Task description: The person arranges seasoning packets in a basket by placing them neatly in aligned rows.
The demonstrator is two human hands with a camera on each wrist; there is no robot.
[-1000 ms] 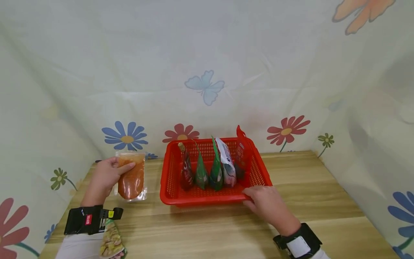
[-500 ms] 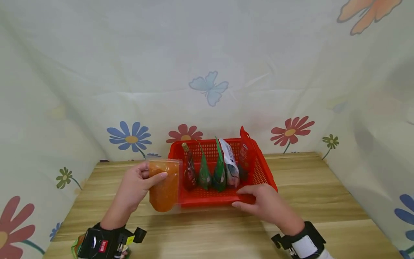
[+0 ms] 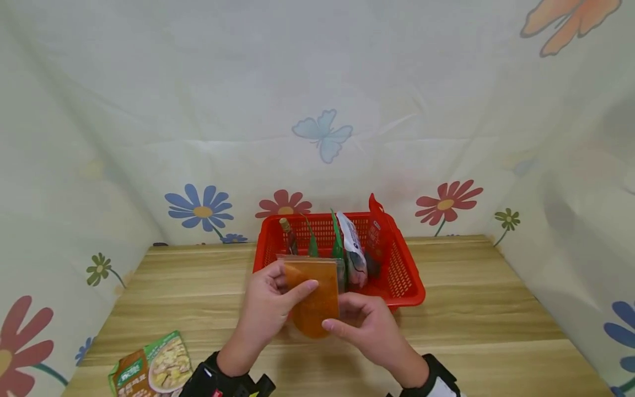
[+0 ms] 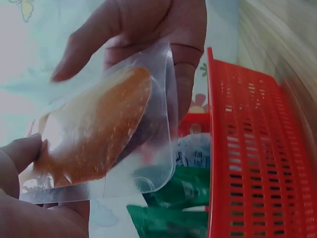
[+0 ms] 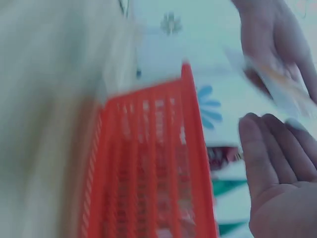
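My left hand (image 3: 264, 306) pinches a clear zip pouch (image 3: 317, 306) of orange-brown powder by its left side, thumb in front. The pouch hangs upright before the near side of a red plastic basket (image 3: 409, 286). At the pouch's right edge is my right hand (image 3: 374, 331), with thumb and fingers spread around that side. In the right wrist view, the right hand's fingers (image 5: 262, 148) are straight. Across the left wrist view, the pouch (image 4: 94, 134) is tilted, its powder gathered toward one part.
Inside the basket stand a dark red bottle-shaped pack (image 3: 290, 237), green packs (image 3: 337, 242), a white pack (image 3: 353, 248) and a red bag (image 3: 378, 234). A green and brown food packet (image 3: 151, 366) lies at the table's front left. Behind is a flowered cloth (image 3: 317, 182).
My left hand has carried the pouch rightward, from left of the basket to in front of it. My right hand has left the basket rim and moved left to the pouch.
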